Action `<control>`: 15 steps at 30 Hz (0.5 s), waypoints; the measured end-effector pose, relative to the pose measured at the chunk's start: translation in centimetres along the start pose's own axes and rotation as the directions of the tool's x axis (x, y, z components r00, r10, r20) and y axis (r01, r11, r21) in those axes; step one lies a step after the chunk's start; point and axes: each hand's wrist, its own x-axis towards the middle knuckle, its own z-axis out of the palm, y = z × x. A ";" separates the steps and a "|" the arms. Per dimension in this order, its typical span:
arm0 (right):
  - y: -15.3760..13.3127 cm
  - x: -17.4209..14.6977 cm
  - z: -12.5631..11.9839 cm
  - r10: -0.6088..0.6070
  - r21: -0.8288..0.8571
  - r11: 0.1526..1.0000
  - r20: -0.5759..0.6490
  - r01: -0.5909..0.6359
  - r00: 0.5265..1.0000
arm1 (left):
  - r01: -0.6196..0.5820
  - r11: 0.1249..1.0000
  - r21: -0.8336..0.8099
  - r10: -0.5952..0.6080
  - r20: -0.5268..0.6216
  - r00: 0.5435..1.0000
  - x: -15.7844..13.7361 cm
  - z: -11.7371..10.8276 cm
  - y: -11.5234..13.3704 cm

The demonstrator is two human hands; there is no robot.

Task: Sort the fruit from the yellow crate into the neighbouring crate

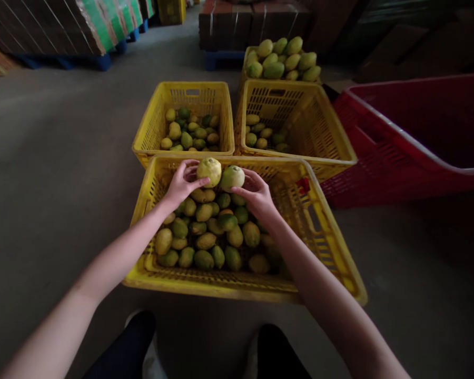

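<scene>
My left hand [184,182] is closed around a yellow lemon [209,172]. Close beside it, my right hand [256,195] grips a paler, greenish lemon [233,178]. Both fruits are held up side by side over the far part of a yellow plastic crate [237,292]. Inside that crate lie several green and yellow lemons [206,241], loosely spread over its bottom. Parts of the fruit on the right are hidden by my right forearm.
Behind the near crate stand a left yellow crate [142,129] and a right yellow crate [342,142], each partly filled with lemons. A heaped crate of lemons [280,60] is farther back. A large red bin [379,158] stands at right. Wrapped pallets [59,26] line the back.
</scene>
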 end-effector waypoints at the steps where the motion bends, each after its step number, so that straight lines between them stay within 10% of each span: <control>1: -0.2 0.0 -0.1 0.041 0.043 0.998 0.006 -0.041 0.999 | 0.056 0.997 -0.055 -0.055 0.016 0.998 0.1 -0.2 0.0; 6: -1.0 0.1 -0.3 0.244 0.210 0.949 -0.012 -0.237 0.970 | 0.141 0.978 -0.155 -0.122 0.122 0.985 0.5 -0.9 -0.2; 15: -1.1 0.1 -0.2 0.247 0.252 0.937 0.002 -0.240 0.969 | 0.198 0.946 -0.257 -0.187 0.066 0.980 0.5 -0.5 -0.2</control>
